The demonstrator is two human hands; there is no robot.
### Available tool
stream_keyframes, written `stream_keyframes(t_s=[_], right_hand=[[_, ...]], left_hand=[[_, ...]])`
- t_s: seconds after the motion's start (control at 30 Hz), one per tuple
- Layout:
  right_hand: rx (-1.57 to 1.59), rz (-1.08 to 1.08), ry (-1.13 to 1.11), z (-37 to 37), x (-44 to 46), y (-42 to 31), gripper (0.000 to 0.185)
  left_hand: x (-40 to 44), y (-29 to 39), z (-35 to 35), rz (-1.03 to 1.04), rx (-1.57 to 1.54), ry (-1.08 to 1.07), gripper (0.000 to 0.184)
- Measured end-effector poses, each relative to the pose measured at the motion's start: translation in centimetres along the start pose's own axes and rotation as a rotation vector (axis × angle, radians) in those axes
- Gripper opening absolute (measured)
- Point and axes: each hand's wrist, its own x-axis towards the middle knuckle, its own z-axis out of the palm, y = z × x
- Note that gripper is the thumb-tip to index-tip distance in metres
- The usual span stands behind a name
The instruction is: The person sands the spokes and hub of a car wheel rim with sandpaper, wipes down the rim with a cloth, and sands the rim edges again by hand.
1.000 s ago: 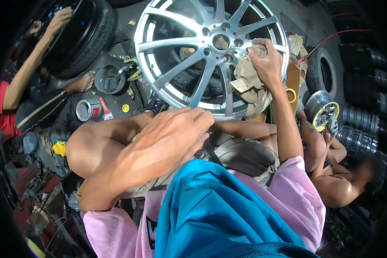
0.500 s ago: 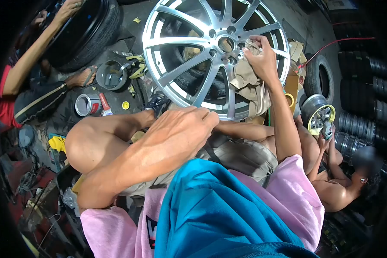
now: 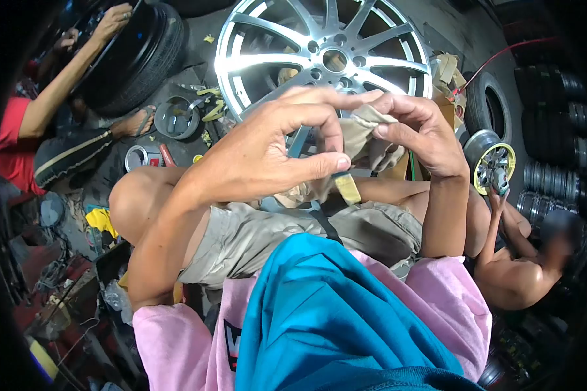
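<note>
A silver multi-spoke wheel rim (image 3: pixel 254 63) lies in front of me, at the top of the view. My left hand (image 3: pixel 267 146) is closed around a slim tool with a yellow end (image 3: pixel 348 188); its other part is mostly hidden behind the fingers. Between finger and thumb, my right hand (image 3: pixel 424 133) pinches a crumpled beige cloth (image 3: pixel 365 133), which hangs just below the rim's hub. The fingertips of both hands meet near the cloth's top edge.
At upper left, a person in a red shirt (image 3: pixel 16 140) touches a large tire (image 3: pixel 137 65). A co-worker at right holds a tool by a yellow-edged wheel (image 3: pixel 492 161). Cans (image 3: pixel 140 158), an upright tire (image 3: pixel 488 104) and stacked rims (image 3: pixel 548 179) lie around.
My left hand has risen and turned, opening its grip enough to show the yellow end. My right hand has drawn the cloth off the hub, down toward my left hand.
</note>
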Motion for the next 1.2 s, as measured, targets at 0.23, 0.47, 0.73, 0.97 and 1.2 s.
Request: stream_keyframes(t_s=[0.23,0.47,0.73,0.97,1.2], right_hand=[[-0.121,0.053,0.106,0.8,-0.9,-0.9,0.029],[-0.093,0.165,-0.16,1.9,-2.5,0.1,0.037],[1.127,-0.395,0.174,2.4,-4.8,4.3,0.067],[-0.797,-0.176,0.558,-3.0,0.6,10.3,0.053],[-1.397,-0.175,0.28,-6.4,7.1,13.5,0.039]], left_hand=[[-0.2,1.5,-0.9,-0.231,-0.374,-0.08,0.015],[-1.1,1.9,-2.0,-0.299,-0.389,-0.004,0.014],[-1.6,0.2,-1.5,-0.315,-0.571,-0.019,0.016],[-0.7,-0.3,-1.6,-0.444,-0.567,0.07,0.021],[1.0,-5.9,-4.4,-0.354,0.541,0.082,0.029]])
